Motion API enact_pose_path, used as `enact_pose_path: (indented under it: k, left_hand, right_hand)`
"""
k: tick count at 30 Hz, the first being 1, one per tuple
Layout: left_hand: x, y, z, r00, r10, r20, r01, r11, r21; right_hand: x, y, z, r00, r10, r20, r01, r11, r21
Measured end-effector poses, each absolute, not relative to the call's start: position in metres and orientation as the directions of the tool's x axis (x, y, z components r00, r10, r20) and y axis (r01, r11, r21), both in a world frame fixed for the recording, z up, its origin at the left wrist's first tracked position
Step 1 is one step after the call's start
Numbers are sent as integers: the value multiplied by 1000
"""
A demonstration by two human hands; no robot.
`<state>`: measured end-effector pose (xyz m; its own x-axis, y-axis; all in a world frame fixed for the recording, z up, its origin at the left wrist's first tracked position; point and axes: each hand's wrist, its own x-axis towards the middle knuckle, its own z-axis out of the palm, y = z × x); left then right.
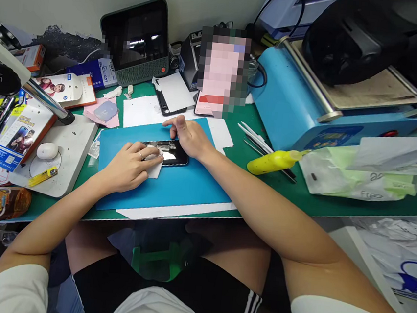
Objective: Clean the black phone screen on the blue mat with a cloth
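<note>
A black phone (178, 157) lies on the blue mat (190, 189), its glossy face reflecting light. My left hand (128, 165), with a ring on one finger, presses a white wipe (154, 172) onto the phone's left part. The fingers are closed over the wipe, which sticks out below them. At the phone's far right corner rests my right hand (192, 139). Its thumb is raised and its index finger stretches to the left, with no object visible in it. Its lower fingers are partly hidden.
Behind the mat are another phone (160, 103) under white paper and a tablet-like display (139, 36). A yellow bottle (272, 162), thin tools and a pack of wipes (361, 181) lie right, before a blue machine (291, 95). A lamp base (71, 163) holds a lighter (43, 176).
</note>
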<state>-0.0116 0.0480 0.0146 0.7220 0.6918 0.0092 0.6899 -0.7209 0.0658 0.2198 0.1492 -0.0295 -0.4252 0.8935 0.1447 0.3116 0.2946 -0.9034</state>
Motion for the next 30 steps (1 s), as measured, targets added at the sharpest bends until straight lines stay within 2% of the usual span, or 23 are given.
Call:
enact_pose_path:
  k: [10,19,23,30]
  left_hand:
    - [-5,41,7,758,652,12,642,-750,159]
    - [10,42,8,750,661,-40,654,-730,195]
    - [35,52,10,752,653,-86,656,-730,194]
    - [50,47,8,745,656,-122,667,-734,128]
  right_hand:
    - [220,150,-30,-404,903,149,325,293,-899]
    - [221,154,-29,-338,935,106,272,205,-940]
    - [220,158,-32,-361,918,162,273,270,-923]
    - [220,164,-34,-360,919,162,216,251,-944]
